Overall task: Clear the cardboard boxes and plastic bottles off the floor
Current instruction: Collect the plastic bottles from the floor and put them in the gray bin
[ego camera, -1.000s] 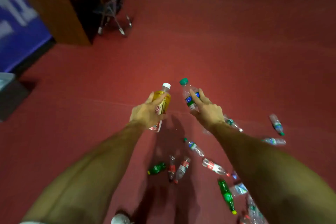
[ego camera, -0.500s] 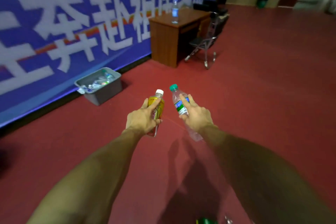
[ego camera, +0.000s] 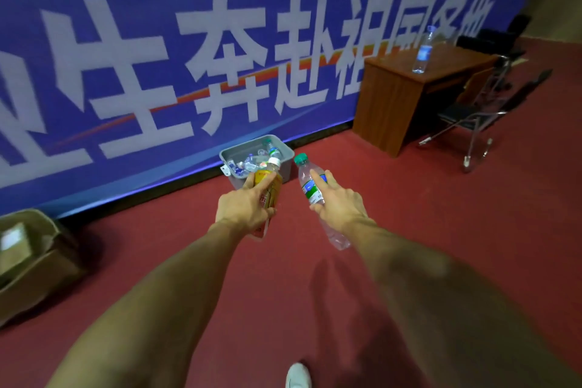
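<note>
My left hand grips a yellow-labelled bottle with a white cap. My right hand grips a clear bottle with a green cap and a blue-green label. Both bottles are held out in front of me, above the red floor. Just beyond them a grey plastic bin stands against the wall and holds several plastic bottles. A large open cardboard box sits on the floor at the far left, blurred.
A blue banner with white characters covers the wall ahead. At the right are a wooden desk with a water bottle on it and a folding chair. My white shoe shows at the bottom.
My view has swung up and left from the bottle-strewn floor to the wall. The grey bin has come closer and now lies right behind both held bottles; the cardboard box has entered at left.
</note>
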